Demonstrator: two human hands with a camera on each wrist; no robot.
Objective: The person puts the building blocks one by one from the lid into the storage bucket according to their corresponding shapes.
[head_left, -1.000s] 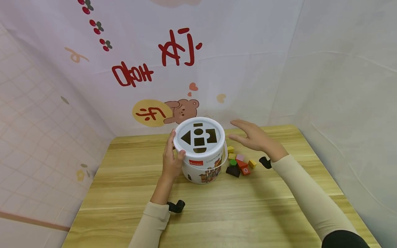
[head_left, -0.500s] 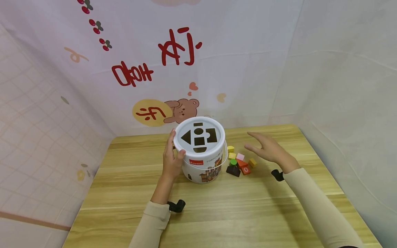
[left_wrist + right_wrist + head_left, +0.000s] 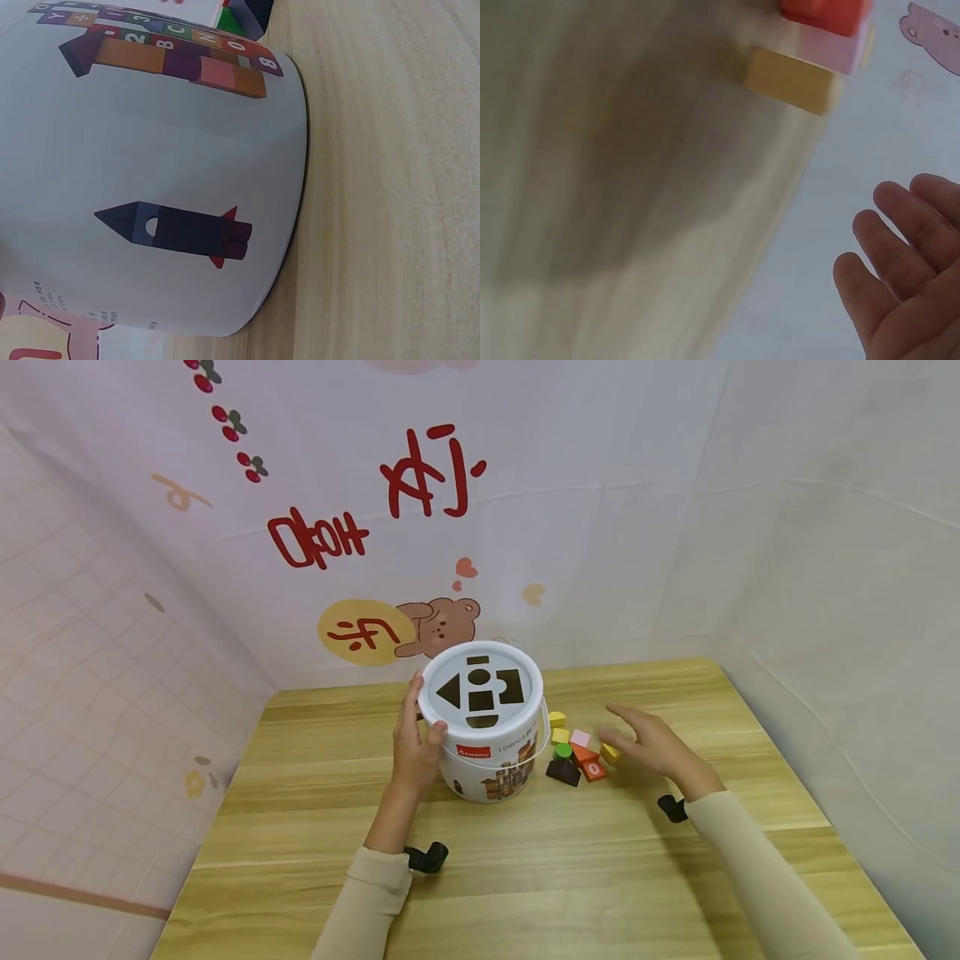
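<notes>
A white lidded bucket [image 3: 468,781] stands upright on the wooden table, its lid [image 3: 450,722] cut with a triangle, circle, square and other shaped holes. My left hand [image 3: 415,756] grips the bucket's left side, thumb on the front just under the rim. Printed block pictures cover the bucket wall [image 3: 150,150] in the left wrist view. My right hand [image 3: 663,750] hovers with spread fingers just right of a small pile of toy blocks, nearest a yellow block [image 3: 610,752]. Nothing shows in its palm [image 3: 915,315]. Other blocks are black [image 3: 562,772], green [image 3: 562,751], red [image 3: 595,770] and pink [image 3: 580,739].
The bucket's thin white handle [image 3: 548,739] hangs down its right side, close to more yellow blocks [image 3: 560,737]. Behind the table [image 3: 525,877] rises a white cloth [image 3: 600,527] with red characters and a bear print. A similar cloth flanks each side.
My right hand has moved right from beside the bucket lid, then lowered toward the blocks' right side. The left hand and the bucket have stayed in place.
</notes>
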